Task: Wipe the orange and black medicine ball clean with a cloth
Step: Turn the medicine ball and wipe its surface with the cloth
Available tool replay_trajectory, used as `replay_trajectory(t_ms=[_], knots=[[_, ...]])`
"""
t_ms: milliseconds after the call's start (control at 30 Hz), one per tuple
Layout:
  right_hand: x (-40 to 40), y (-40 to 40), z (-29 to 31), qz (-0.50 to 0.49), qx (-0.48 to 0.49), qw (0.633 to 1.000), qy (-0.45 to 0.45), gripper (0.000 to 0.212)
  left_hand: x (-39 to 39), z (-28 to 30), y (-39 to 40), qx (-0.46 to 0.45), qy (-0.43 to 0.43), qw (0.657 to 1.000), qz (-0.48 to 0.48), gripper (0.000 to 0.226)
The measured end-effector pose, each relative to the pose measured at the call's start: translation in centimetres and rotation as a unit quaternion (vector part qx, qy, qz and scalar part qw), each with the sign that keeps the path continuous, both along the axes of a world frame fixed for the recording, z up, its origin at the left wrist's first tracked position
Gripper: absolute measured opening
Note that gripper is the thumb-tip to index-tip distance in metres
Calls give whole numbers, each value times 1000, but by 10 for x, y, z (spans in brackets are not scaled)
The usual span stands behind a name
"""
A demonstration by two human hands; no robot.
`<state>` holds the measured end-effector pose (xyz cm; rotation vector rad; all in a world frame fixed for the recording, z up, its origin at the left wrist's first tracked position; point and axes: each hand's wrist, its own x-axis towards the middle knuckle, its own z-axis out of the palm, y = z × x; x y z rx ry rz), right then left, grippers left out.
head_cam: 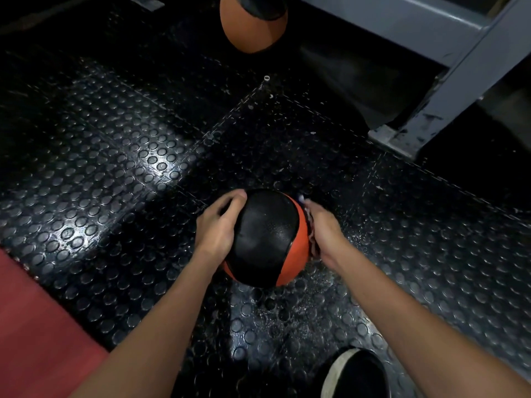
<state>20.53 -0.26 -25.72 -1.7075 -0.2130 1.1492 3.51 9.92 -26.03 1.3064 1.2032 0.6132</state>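
While looking down from the head camera, seeing the orange and black medicine ball (pixel 265 239) sitting on the studded black rubber floor (pixel 115 173), just ahead of a dark shoe (pixel 356 374) at the lower edge. Bracing it from the left side with the left hand (pixel 219 225), fingers (pixel 234 201) curled over the upper left curve, probably to stop the round thing rolling away under the rubbing. Pressing a cloth (pixel 311 231) against the orange right flank with the right hand (pixel 323 228), palm turned inward. Showing only as a thin crumpled strip between palm and ball, with a pale tip poking out above the fingers; pinching it or merely pushing it flat, cannot tell for sure, though looking gripped. Lying squarely between the two hands, touching both, with the black panel facing up and uncovered. Judging the wipe as under way on the right side, with the top and left side yet to be reached.

Noting further off a second orange ball (pixel 253 24) near the top edge, a grey metal frame (pixel 459 81) at upper right, and a red mat (pixel 37 326) at lower left.
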Motion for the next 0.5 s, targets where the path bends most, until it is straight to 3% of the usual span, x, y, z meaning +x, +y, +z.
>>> replay_trajectory(t_ms=[133, 233, 433, 500], knots=[[-4, 24, 24, 57, 91, 987, -119, 31, -2, -3, 0, 7, 5, 1000, 1, 10], [-5, 22, 7, 85, 78, 980, -160, 25, -2, -2, -2, -9, -1, 1000, 4, 11], [7, -7, -3, 2, 34, 999, 27, 29, 8, 3, -1, 12, 6, 1000, -27, 46], [9, -14, -6, -4, -5, 999, 42, 35, 11, 6, -1, 30, 25, 998, -54, 47]])
